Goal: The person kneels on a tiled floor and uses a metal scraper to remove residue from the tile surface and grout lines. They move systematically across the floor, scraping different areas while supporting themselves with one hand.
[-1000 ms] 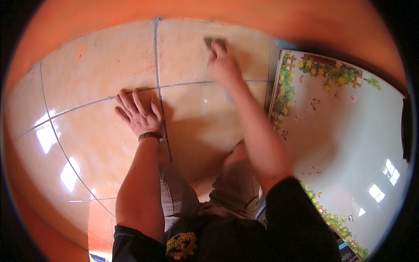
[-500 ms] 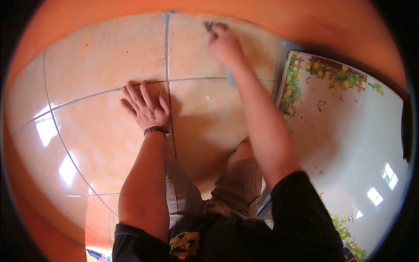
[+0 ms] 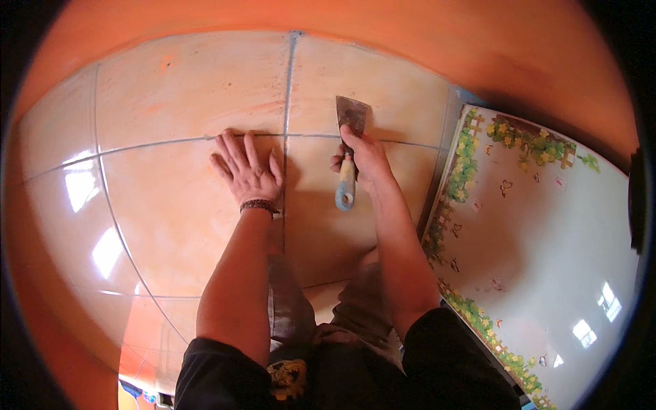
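My right hand (image 3: 365, 160) grips a putty knife (image 3: 346, 179) around the upper part of its worn cream and light-blue handle. The flat, grey, stained metal blade points away from me, over the tile beyond the cross grout line. Whether the blade touches the tile, I cannot tell. Palm down, my left hand (image 3: 253, 171) rests on the glossy beige floor tiles (image 3: 164, 225) with its fingers spread, the fingertips near a grout line. A dark beaded bracelet circles that wrist. Orange smears and small dark specks mark the far row of tiles.
An orange wall (image 3: 342, 17) rises along the far edge of the tiles. On my right stands a glossy pale table-like panel (image 3: 547, 225), its border printed with flowers, fences and butterflies. Small coloured objects (image 3: 140, 394) sit at the lower left. My knees are below my hands.
My right hand has come back toward me from near the wall, bringing the putty knife with it. My left hand stays planted on the tile. The whole view has shifted slightly.
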{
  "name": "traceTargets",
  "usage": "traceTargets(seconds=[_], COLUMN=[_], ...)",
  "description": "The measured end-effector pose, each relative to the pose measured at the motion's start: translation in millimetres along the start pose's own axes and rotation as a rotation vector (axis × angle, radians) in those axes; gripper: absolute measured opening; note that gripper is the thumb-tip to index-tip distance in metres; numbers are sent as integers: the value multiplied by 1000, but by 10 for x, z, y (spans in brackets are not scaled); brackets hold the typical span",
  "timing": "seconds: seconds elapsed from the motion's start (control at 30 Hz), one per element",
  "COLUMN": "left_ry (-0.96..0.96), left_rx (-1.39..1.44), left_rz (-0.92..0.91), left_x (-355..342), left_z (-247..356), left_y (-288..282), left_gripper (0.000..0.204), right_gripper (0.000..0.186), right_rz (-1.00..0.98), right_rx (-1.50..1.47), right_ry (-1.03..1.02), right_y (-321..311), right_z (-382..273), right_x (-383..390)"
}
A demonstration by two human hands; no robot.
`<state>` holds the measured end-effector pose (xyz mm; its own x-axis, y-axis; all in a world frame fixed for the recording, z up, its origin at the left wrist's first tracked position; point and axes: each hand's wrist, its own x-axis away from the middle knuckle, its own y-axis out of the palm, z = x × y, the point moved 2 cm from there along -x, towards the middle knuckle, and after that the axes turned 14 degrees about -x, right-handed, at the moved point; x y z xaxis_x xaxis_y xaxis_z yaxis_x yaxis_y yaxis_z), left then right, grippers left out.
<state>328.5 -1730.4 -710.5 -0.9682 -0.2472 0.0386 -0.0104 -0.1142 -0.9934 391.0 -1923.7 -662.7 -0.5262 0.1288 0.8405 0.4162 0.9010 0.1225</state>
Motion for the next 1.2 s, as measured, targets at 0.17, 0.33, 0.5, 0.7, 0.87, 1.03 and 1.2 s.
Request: traceTargets(seconds=[0.17,0.33,0.5,0.7,0.87,1.03,1.2], left_ry=[-129,-593,-635,-793,-593,-521,-618], left_rx=[278,1044,1487,1307,1112,1093,1287], left_rz=[-150,-760,-971,-829,-799,-566,-1071], left_x=[-88,-78,-569,-371,-555,-91,-780], left_z=[159,857,1105,1171,1207,1343,1371], left_y=[-405,-377,-522,-752,-512,-319,-434], left_gripper=[44,58,61,54,72,77,52], right_gripper=[24,26,32,60,33,29,38], right_rz=[-32,16,32,49,-45,104,10], right_rx=[6,241,356,618,313,507,349], right_ry=[83,-13,-24,-227,-45,-491,340], right_y=[150,397,518,323,544,-47,678], right_z=[25,-129,-350,-108,-383,96,-781], right_x=[86,-325,-728,-599,-757,-941,-352])
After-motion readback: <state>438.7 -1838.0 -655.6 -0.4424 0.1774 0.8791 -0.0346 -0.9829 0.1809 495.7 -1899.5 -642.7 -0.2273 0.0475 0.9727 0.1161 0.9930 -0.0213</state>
